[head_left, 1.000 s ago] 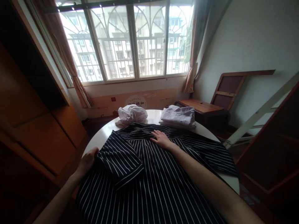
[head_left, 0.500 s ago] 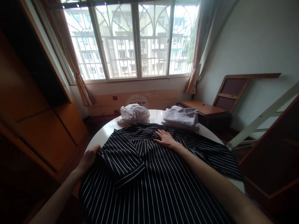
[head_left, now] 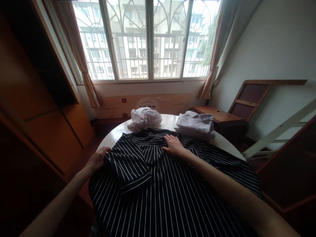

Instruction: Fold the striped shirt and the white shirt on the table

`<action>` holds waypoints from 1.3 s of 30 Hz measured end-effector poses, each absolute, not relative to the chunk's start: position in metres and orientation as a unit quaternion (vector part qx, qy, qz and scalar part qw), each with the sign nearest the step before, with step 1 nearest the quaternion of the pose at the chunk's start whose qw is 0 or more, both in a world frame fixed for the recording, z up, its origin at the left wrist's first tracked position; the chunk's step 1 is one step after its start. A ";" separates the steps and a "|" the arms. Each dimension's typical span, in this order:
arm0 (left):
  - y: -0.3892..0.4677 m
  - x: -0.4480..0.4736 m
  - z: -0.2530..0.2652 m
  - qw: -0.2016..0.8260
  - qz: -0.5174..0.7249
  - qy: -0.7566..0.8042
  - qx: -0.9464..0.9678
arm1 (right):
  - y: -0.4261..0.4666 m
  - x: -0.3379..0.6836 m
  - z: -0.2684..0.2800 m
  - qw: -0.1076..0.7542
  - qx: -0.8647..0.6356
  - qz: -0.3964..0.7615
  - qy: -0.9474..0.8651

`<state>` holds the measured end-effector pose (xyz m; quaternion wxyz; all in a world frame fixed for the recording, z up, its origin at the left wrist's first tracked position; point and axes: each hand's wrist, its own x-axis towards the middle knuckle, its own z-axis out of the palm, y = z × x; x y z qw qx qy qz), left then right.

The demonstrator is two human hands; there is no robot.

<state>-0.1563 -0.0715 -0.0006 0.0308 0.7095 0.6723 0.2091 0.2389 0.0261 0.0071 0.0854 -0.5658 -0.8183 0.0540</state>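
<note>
Striped shirt (head_left: 165, 192): lies across the white table (head_left: 113, 134).
Left hand (head_left: 97, 159): bent at the shirt's edge (pinching or not, I cannot tell).
Right hand (head_left: 175, 145): spread flat on the shirt.
Sleeve (head_left: 130, 166): a leftward tug could, I judge, wrinkle its fold.
Printed panel (head_left: 181, 100): I read 颐和, little else.

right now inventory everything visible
round table: 1, white, centre
pinstriped cloth shirt: 1, black, across table
crumpled cloth bundle: 1, white, beyond shirt, left
folded cloth stack: 1, white, beyond shirt, right
barred window: 1, pale, ahead
cloth curtains: 2, brownish, flanking window
wooden cabinet: 1, orange, left
printed panel: 1, tan, below window
low wooden stand: 1, brown, right
framed panel: 1, brown, right
ladder: 1, whitish, right
left hand: 1, bare, at shirt edge
right hand: 1, bare, on shirt
</note>
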 end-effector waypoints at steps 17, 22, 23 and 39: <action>-0.087 -0.152 -0.011 0.098 0.227 0.607 0.755 | -0.063 0.189 0.023 0.340 -0.171 0.118 -0.917; -0.092 -0.150 -0.006 0.111 0.208 0.627 0.742 | -0.068 0.207 0.033 0.322 -0.162 0.165 -0.918; -0.092 -0.150 -0.006 0.104 0.212 0.629 0.741 | -0.070 0.208 0.031 0.313 -0.160 0.168 -0.921; -0.092 -0.160 -0.017 -0.026 0.272 0.644 0.715 | -0.068 0.210 -0.013 0.382 -0.169 0.051 -0.907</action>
